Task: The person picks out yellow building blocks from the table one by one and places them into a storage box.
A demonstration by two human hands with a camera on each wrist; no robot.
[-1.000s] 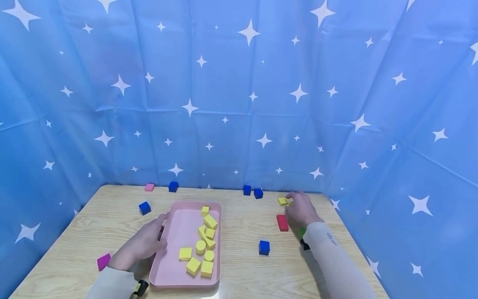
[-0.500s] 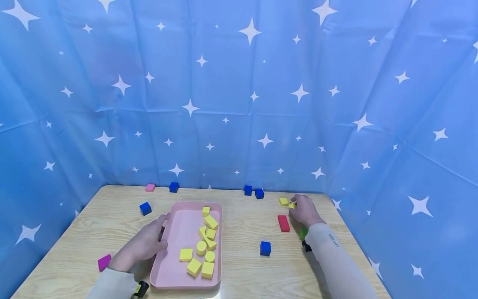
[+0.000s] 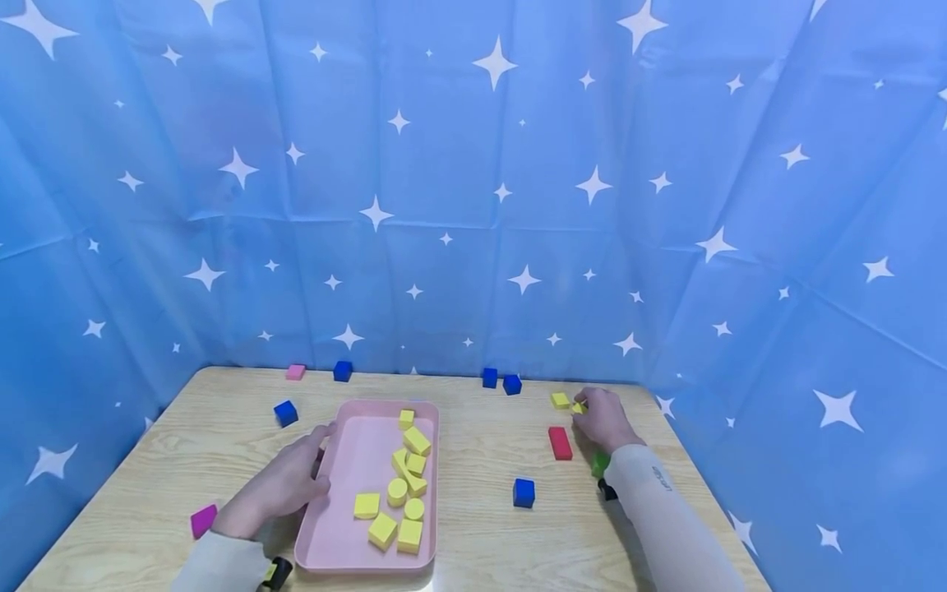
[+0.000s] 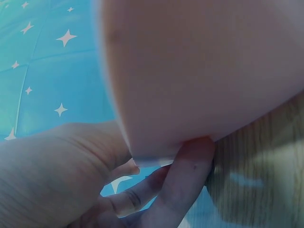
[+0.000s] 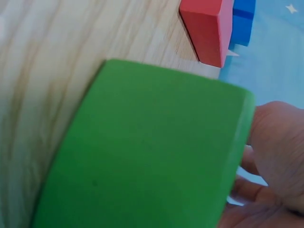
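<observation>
My left hand (image 3: 284,477) grips the left rim of a pink tray (image 3: 336,534); the left wrist view shows its fingers (image 4: 190,175) against the tray wall (image 4: 204,71). Several yellow blocks lie inside, including a small cube (image 3: 406,419), a cylinder (image 3: 397,492) and a larger cube (image 3: 382,531). At the far right of the table, my right hand (image 3: 607,419) pinches a small yellow block (image 3: 579,407), mostly hidden by the fingers. Just left of it lies another flat yellow block (image 3: 560,400). A green block (image 5: 142,142) fills much of the right wrist view, under my right wrist.
A red block (image 3: 560,443) and a blue cube (image 3: 524,493) lie right of the tray. Two blue cubes (image 3: 490,377) stand at the back edge. On the left are more blue cubes (image 3: 285,413), a pink block (image 3: 295,372) and a magenta block (image 3: 203,521). A blue star curtain (image 3: 444,181) surrounds the table.
My right hand has shifted slightly right and nearer, and the small yellow block has come away from the flat one beside it. The left hand and tray have stayed put.
</observation>
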